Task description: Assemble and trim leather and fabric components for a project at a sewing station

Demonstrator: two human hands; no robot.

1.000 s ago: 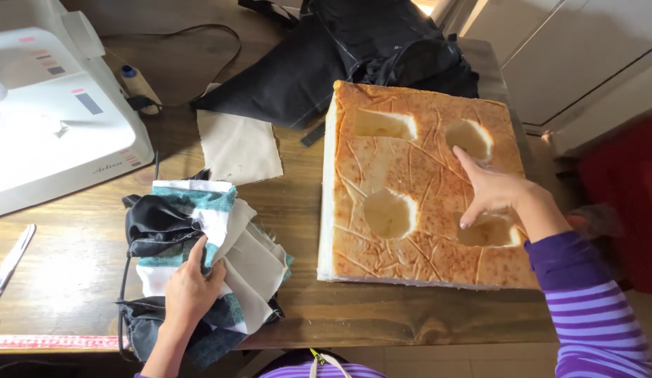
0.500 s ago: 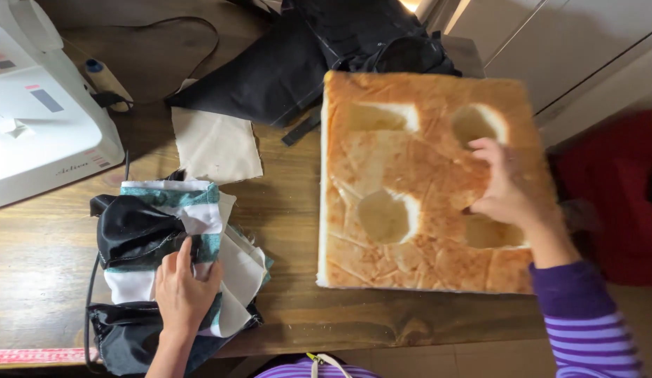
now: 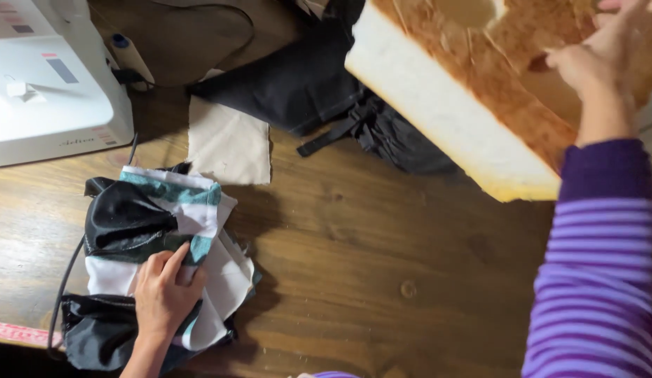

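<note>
My right hand (image 3: 598, 57) grips a thick slab of foam (image 3: 445, 98) with a brown, cracked top and cut-out holes, holding it tilted up off the wooden table (image 3: 382, 280) at the upper right. My left hand (image 3: 165, 290) lies flat, fingers together, on a pile of fabric pieces (image 3: 158, 238) in white, teal and shiny black at the lower left. A purple striped sleeve covers my right arm.
A white sewing machine (image 3: 49, 84) stands at the upper left with a cable trailing past the pile. A cream fabric square (image 3: 228, 143) lies behind the pile. Dark cloth with a strap (image 3: 319, 91) sits under the raised foam. A pink measuring tape (image 3: 18, 332) runs along the front edge.
The foam slab lay flat on the table; my right hand has lifted and tilted it up toward the right, uncovering the table and dark cloth. My left hand stays on the fabric pile.
</note>
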